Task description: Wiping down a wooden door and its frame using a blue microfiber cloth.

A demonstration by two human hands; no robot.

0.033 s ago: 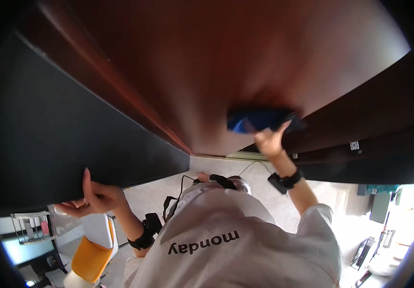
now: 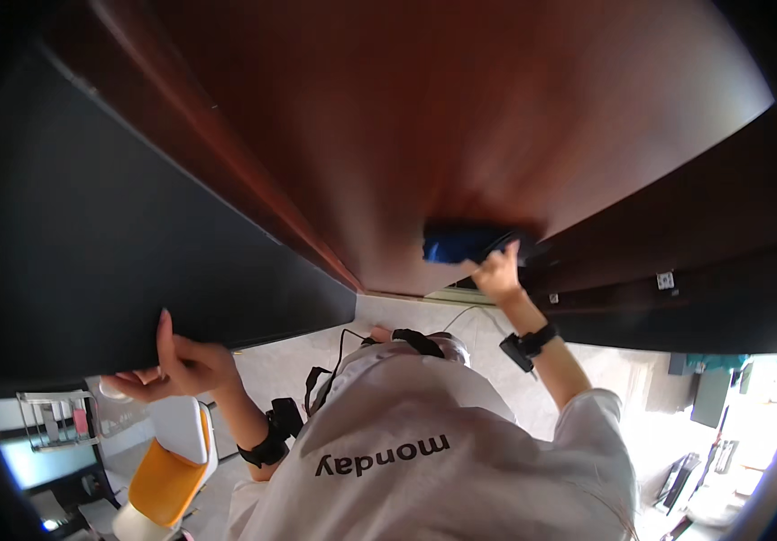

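Observation:
My right hand is closed on a dark blue cloth, which is pressed against a glossy reddish-brown wooden panel. Slight blur softens the hand and cloth, and the fingers behind the cloth are hidden. On the other side, my left hand grips the edge of a dark grey door panel. Its thumb points up along the panel's face while the other fingers curl at the edge. Black bands with small boxes circle both wrists.
At right is a dark brown panel with small metal fittings. An orange and white chair stands at lower left, near a metal rack. Pale floor tiles lie below, crossed by a thin cable.
My right hand and the blue cloth have shifted slightly down and to the left over the wooden panel. The left hand stays on the dark panel's edge.

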